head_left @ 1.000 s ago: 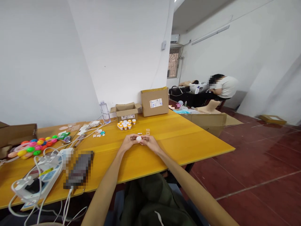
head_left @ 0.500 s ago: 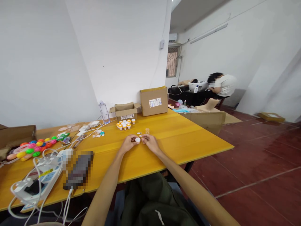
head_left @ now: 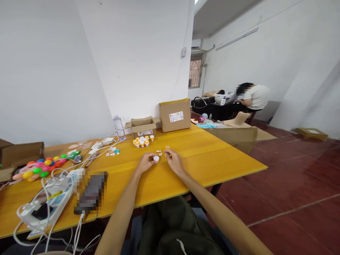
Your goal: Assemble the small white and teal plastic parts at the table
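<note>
My left hand point(head_left: 145, 163) pinches a small white round cap point(head_left: 156, 158) between thumb and fingers just above the table. To its right, my right hand point(head_left: 174, 161) has its fingertips drawn together close to the table; what they hold, if anything, is too small to make out. Just beyond those fingertips lies a small clear round piece point(head_left: 167, 147). Between the hands and slightly farther off are small white pieces point(head_left: 159, 152). Behind them stands a cluster of several white pieces with orange rims point(head_left: 142, 141).
At the back of the yellow table point(head_left: 212, 156) stand an open carton point(head_left: 143, 129), a closed cardboard box point(head_left: 175, 117) and a clear bottle point(head_left: 119, 127). On the left lie colourful balls point(head_left: 45, 164), a power strip point(head_left: 58, 198) with cables and a blurred dark device point(head_left: 91, 193). A person point(head_left: 256, 97) sits far right.
My right hand has moved away from the white cap, right and forward to the clear round pieces, covering one. My left hand stays on the cap. The view has shifted slightly.
</note>
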{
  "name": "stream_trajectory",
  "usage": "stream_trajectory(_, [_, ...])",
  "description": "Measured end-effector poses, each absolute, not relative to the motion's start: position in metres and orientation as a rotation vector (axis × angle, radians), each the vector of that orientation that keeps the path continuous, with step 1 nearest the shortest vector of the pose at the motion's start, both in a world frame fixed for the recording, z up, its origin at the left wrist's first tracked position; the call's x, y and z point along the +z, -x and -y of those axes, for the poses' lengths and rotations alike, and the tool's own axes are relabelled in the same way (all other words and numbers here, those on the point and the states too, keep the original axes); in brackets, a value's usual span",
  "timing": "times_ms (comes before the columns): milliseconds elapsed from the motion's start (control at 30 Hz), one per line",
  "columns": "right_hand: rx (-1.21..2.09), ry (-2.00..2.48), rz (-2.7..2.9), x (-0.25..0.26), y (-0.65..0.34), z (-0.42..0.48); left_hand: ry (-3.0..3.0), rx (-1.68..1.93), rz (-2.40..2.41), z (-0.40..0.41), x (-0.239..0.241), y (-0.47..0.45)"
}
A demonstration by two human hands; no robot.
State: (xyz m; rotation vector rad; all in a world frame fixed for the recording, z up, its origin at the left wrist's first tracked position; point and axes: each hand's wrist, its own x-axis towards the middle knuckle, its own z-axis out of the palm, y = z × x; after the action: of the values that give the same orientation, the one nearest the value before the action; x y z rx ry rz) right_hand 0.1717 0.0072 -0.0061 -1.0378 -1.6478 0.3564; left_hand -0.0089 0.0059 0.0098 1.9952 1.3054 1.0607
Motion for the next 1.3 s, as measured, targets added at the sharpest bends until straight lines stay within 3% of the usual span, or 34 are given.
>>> stream_trajectory(600, [-0.057, 1.226, 1.897, -0.003, -0.2, -0.026, -2.014, 1.095, -1.34, -0.008, 0.008, 0.015])
stream_trajectory(1300, [-0.218, 1.215, 2.246, 0.015, -0.168, -0.033, -1.957, 1.149, -1.378, -0.008, 0.008, 0.012])
